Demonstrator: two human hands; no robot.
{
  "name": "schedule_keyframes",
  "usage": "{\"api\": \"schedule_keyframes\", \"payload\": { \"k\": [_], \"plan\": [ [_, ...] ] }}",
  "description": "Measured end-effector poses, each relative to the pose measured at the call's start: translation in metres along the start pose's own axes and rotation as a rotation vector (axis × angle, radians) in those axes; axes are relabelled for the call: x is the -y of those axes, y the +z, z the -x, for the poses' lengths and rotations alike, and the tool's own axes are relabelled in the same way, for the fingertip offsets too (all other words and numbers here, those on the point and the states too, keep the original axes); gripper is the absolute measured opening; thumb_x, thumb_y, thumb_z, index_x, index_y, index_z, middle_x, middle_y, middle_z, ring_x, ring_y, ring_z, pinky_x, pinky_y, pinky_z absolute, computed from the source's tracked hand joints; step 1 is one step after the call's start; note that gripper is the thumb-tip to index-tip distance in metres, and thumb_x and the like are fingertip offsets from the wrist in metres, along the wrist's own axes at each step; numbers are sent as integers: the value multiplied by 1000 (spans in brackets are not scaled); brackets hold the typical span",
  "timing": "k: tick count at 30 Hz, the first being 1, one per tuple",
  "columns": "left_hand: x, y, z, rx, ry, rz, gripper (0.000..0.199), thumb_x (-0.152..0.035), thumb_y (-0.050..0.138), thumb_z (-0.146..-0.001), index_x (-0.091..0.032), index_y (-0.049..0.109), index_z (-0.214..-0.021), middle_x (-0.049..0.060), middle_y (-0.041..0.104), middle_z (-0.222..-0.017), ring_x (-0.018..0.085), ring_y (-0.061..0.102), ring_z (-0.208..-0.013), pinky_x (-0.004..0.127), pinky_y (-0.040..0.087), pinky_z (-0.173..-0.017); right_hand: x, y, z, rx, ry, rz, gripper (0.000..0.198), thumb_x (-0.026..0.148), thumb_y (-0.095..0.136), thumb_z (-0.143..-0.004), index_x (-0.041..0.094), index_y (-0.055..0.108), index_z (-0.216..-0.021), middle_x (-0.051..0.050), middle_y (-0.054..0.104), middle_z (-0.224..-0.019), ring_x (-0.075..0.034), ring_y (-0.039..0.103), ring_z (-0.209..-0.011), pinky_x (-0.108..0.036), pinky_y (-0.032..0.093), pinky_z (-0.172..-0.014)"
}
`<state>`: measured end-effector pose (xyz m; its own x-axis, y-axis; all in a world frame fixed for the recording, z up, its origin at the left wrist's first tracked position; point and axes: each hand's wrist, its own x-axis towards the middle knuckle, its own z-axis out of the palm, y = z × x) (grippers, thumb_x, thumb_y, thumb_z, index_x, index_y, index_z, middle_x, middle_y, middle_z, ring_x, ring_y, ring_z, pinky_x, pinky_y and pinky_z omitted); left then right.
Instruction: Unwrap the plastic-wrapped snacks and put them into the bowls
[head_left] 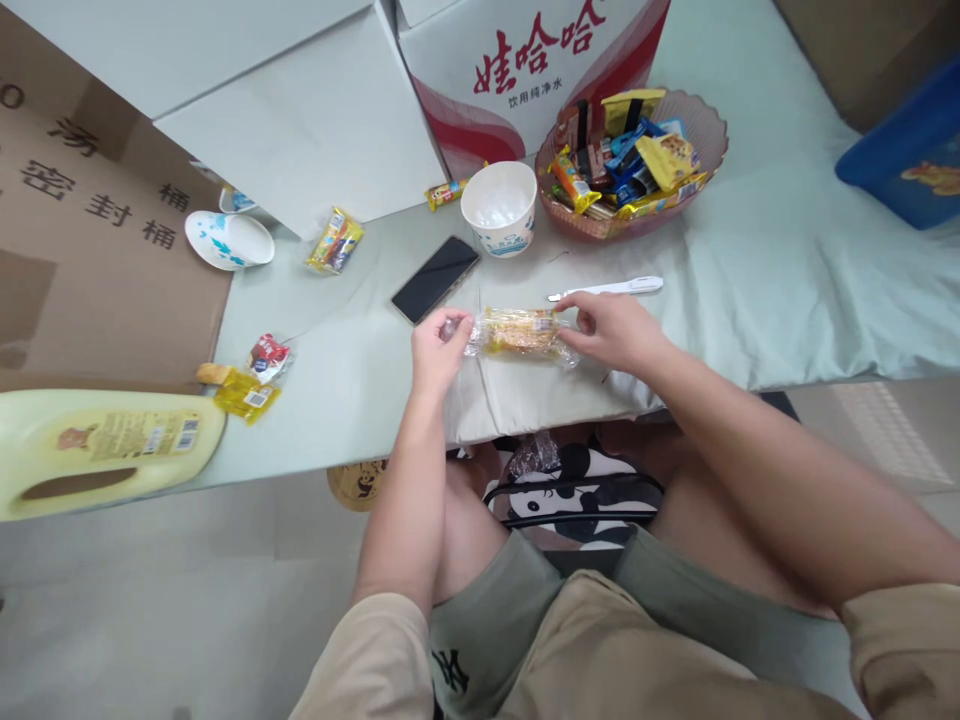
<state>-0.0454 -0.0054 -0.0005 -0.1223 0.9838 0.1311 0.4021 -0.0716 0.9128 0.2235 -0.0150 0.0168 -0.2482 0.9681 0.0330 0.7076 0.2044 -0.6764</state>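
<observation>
A bundle of yellow snack packets point(521, 330) lies near the table's front edge, rolled in clear plastic wrap. My left hand point(441, 345) pinches the gathered wrap at the bundle's left end. At the other end, my right hand point(611, 328) has its thumb and index finger on the wrapped packets, with the remaining fingers curled. Just behind the right hand lies a white utility knife point(611, 288). A dark phone point(436, 280) rests beyond my left hand, beside a white paper bowl point(501, 208).
A pink glass bowl point(555, 212) of assorted snacks stands at the back right, before a water carton point(540, 80). Leftward are a wrapped snack bundle point(335, 241), a tipped paper bowl point(229, 240), a red packet point(268, 357), a yellow packet point(246, 396) and a pale yellow jug point(150, 430).
</observation>
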Motion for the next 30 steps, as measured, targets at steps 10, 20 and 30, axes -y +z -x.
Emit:
{"api": "schedule_keyframes", "payload": {
  "k": [10, 20, 30],
  "plan": [
    [-5, -12, 5, -27, 288, 9, 44, -63, 68, -85, -22, 68, -101, 10, 71, -115, 24, 67, -112, 38, 55, -95, 10, -10, 12, -383, -346, 29, 13, 25, 55, -89, 25, 67, -88, -8, 72, -97, -25, 66, -94, -40, 48, -87],
    [-20, -17, 25, 382, 327, -350, 10, -29, 72, -84, -23, 76, -91, 9, 66, -131, 26, 63, -123, 47, 49, -111, 11, -4, 24, -6, -340, 81, 20, 28, 50, -89, 21, 68, -96, -6, 72, -81, -21, 62, -72, -32, 41, -67],
    [-48, -24, 42, 86, 451, -454, 12, -37, 70, -86, -25, 71, -87, 3, 72, -81, 25, 67, -90, 45, 45, -100, 29, -7, 28, 239, -305, 166, 25, 28, 45, -89, 22, 67, -100, -8, 76, -94, -24, 65, -79, -34, 39, -71]
  ]
}}
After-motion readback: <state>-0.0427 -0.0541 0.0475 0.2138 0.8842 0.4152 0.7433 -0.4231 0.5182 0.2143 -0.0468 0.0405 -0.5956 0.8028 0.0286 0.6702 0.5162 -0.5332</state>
